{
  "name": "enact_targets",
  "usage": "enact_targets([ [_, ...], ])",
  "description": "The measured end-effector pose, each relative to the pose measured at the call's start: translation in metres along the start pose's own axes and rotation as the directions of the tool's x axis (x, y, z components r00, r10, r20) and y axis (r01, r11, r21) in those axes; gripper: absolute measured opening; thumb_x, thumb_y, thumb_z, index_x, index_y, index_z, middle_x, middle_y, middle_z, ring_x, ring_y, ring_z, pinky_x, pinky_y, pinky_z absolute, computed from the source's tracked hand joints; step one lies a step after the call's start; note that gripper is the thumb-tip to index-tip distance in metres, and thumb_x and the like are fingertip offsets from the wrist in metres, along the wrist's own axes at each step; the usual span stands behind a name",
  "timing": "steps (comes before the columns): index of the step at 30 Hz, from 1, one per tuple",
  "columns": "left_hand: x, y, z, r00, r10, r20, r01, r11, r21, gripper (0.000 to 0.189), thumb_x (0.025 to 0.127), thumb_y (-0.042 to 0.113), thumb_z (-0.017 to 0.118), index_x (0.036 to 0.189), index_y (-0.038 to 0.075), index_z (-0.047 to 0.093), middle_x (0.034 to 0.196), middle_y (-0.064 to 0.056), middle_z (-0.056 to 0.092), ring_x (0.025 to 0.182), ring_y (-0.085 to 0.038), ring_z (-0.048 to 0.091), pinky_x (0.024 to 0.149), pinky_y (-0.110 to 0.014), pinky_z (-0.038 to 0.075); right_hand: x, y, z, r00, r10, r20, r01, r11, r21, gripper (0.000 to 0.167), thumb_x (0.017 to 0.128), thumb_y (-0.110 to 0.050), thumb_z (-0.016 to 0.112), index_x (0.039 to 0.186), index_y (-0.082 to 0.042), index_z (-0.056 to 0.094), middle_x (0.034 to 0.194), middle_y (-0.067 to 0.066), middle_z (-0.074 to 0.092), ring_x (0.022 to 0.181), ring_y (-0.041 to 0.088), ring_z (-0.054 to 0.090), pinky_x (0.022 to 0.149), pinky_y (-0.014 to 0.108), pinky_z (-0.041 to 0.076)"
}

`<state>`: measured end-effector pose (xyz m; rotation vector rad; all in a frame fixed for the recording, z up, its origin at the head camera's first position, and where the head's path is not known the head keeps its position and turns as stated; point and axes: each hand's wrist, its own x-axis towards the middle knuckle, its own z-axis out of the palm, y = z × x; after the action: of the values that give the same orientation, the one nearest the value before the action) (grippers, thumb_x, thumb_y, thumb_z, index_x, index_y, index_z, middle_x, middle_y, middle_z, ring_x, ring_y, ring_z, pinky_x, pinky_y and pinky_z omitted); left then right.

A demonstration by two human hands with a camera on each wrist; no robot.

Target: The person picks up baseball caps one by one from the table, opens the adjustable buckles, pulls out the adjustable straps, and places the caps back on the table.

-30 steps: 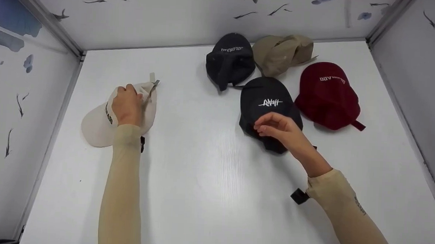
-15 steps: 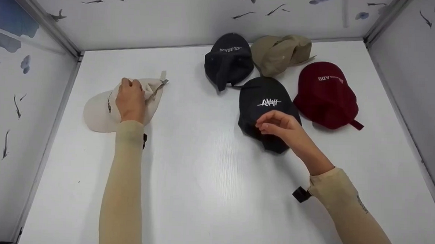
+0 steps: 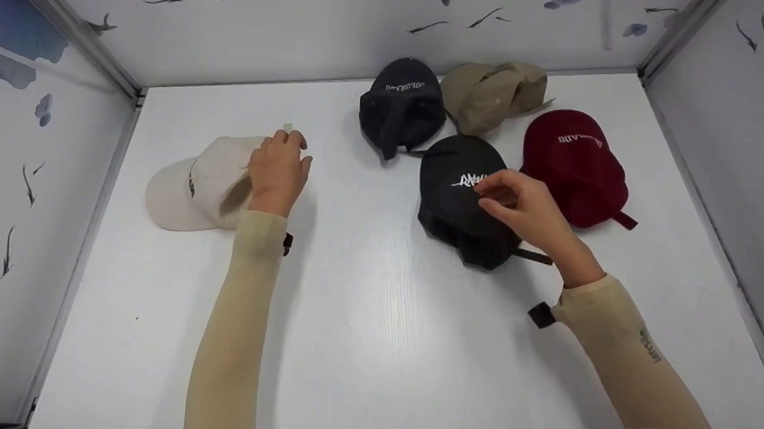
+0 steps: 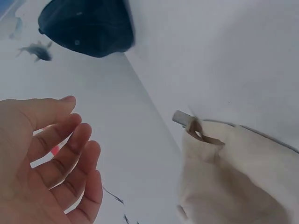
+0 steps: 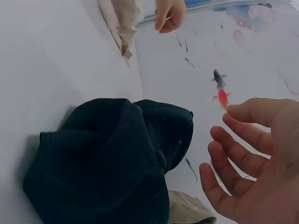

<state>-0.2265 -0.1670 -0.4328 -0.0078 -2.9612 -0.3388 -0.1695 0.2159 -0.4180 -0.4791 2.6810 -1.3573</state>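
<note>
On the left side of the white table [image 3: 352, 303] lies a cream baseball cap [image 3: 216, 172], brim to the left. My left hand [image 3: 275, 174] is over its strap end and hides part of the back. In the left wrist view the fingers are loosely bent, hold nothing, and stand apart from the cap's strap [image 4: 182, 117]. My right hand [image 3: 527, 205] hovers over a black baseball cap [image 3: 450, 204] with white lettering. Its fingers are relaxed around nothing, and in the right wrist view a gap separates them from the black cap [image 5: 103, 163].
Behind the black cap are a dark navy cap [image 3: 402, 112] and a khaki cap [image 3: 484, 96]. A dark red cap [image 3: 574, 174] sits to its right. Patterned panels [image 3: 338, 32] enclose the table at the back and sides.
The left hand has let go of the cream cap and moved right; the cap first shifted slightly up and right and turned a little, then stayed put. The right hand has moved slightly up and right.
</note>
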Motion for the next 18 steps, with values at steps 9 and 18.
enact_targets([
  [9,-0.017,0.023,-0.003,0.986,0.159,-0.052,-0.162,0.986,-0.045,0.017,0.097,0.023,0.065,0.106,0.009,0.066,0.097,-0.008,0.069,0.089,-0.028,0.066,0.08,-0.042,0.052,-0.005,0.01,0.0,0.994,-0.019,0.11,0.057,0.933,-0.356,0.025,0.089,-0.007,0.073,0.113,-0.002,0.07,0.111,0.015,0.066,0.104,0.03,0.06,0.093,0.047,0.052],
  [18,-0.029,0.03,0.003,0.978,0.207,-0.035,-0.208,0.977,-0.044,0.017,0.096,0.024,0.066,0.106,0.01,0.066,0.096,-0.007,0.069,0.085,-0.029,0.066,0.074,-0.042,0.053,-0.007,0.016,0.004,0.989,-0.01,0.15,0.081,0.873,-0.481,0.023,0.086,-0.002,0.073,0.109,-0.002,0.075,0.11,0.018,0.067,0.104,0.033,0.061,0.094,0.048,0.054],
])
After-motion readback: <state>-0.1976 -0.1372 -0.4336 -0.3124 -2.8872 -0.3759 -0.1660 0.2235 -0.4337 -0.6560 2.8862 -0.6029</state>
